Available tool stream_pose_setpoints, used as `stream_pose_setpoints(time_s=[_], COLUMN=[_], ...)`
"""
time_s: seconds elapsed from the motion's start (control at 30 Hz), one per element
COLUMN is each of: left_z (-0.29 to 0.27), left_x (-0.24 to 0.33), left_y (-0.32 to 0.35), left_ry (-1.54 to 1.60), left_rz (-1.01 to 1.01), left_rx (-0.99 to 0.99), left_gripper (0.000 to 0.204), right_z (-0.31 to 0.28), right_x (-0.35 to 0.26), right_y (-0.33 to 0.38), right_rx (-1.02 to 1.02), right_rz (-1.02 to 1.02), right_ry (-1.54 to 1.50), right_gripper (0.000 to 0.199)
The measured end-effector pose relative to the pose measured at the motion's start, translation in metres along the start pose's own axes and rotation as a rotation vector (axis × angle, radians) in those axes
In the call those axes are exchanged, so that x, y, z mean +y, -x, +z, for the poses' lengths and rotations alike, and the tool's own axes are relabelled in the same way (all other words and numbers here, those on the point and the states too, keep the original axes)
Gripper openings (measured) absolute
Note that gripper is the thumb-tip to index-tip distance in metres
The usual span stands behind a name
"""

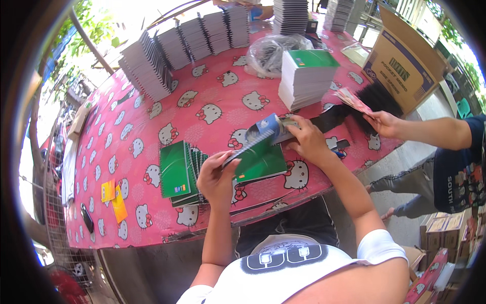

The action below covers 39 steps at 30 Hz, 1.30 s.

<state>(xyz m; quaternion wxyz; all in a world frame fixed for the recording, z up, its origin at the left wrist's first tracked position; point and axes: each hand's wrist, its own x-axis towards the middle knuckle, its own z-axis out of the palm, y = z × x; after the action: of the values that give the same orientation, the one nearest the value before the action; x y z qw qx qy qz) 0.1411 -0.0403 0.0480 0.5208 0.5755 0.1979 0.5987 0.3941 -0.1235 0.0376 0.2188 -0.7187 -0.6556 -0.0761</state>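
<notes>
A small spiral-bound notebook (260, 133) with a blue printed cover is held tilted between my hands. My left hand (217, 175) pinches the lower left end of its coil edge. The fingers of my right hand (307, 138) are closed on the curled upper right part of the cover. Directly below lies a green cover or notebook (258, 164), partly hidden by the held one. To the left of my left hand, green spiral notebooks (174, 169) lie in a fanned, overlapping pile.
Tall notebook stacks (192, 43) line the far edge. A green-topped paper stack (306, 81), a clear plastic bag (266, 54) and a cardboard box (402, 66) stand beyond my right hand. Another person's hand (385, 124) holds pinkish paper slips. Yellow packets (114, 197) and a phone (87, 218) lie left.
</notes>
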Motion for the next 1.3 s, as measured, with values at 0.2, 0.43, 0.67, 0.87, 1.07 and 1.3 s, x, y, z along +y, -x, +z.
stream_pose_setpoints(time_s=[0.2,0.43,0.67,0.87,1.07,1.3], left_z=[0.010,0.025,0.028,0.025,0.021,-0.025], left_x=[0.014,0.005,0.003,0.001,0.005,0.096], left_y=[0.020,0.036,0.030,0.031,0.016,-0.037], left_ry=[-0.416,-0.377,-0.429,-0.301,-0.396,-0.500], left_rz=[0.346,0.063,0.158,0.166,0.536,0.607], left_rx=[-0.157,-0.055,-0.055,-0.069,-0.154,0.010], left_gripper=[0.026,0.024,0.016,0.017,0.022,0.027], right_z=[-0.033,-0.045,-0.056,-0.055,-0.033,-0.053], right_x=[0.011,-0.013,-0.093,-0.102,-0.071,-0.036], right_y=[0.085,0.083,0.053,0.041,0.046,0.052], right_rx=[-0.153,-0.080,0.026,0.000,-0.751,0.111], right_rz=[0.246,0.290,-0.030,-0.022,0.611,0.272], right_ry=[0.001,-0.279,-0.534,-0.603,-1.982,-0.554], right_gripper=[0.062,0.047,0.041,0.037,0.030,0.037])
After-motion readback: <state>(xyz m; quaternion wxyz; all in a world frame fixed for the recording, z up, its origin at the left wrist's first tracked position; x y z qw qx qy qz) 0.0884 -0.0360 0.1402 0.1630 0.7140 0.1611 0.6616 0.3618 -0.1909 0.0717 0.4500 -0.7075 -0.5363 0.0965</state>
